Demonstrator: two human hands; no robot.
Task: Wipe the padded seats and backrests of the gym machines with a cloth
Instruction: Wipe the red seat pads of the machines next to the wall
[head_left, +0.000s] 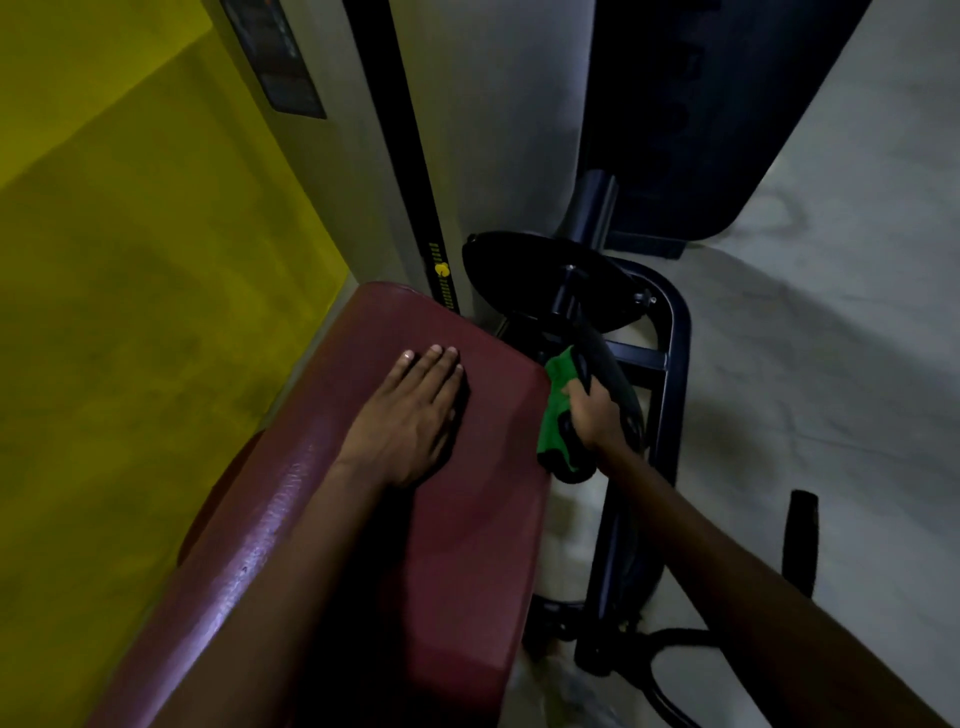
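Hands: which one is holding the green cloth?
The right hand, wrapping the green cloth round a black handle. The left hand lies flat on the red pad.

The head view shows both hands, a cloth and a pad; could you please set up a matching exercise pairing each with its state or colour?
Column one:
1. left hand
2. right hand
3. cloth
4. padded seat

Column two:
A. green
B. dark red
C. lies flat on the pad, fingers straight
D. grips the cloth around a black bar

Pairs: 1-C, 2-D, 3-A, 4-B
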